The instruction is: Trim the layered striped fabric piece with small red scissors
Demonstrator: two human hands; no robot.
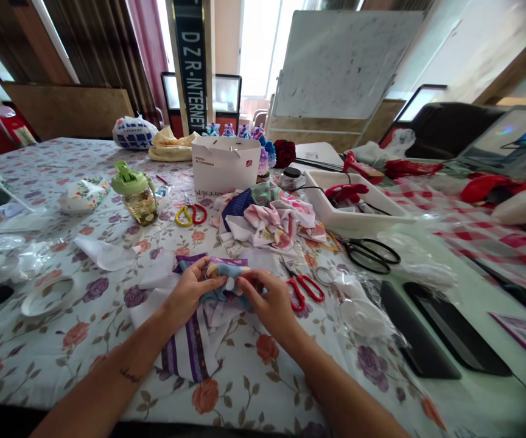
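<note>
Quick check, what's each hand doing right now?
Left hand: closed, pinching the blue fabric.
Right hand: closed, pinching the same blue fabric.

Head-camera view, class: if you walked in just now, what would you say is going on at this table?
A person's left hand and right hand pinch a small bundle of blue patterned fabric above a purple-striped white cloth on a floral tablecloth. Red-handled scissors lie by the right hand; a heap of fabric scraps sits farther off.
</note>
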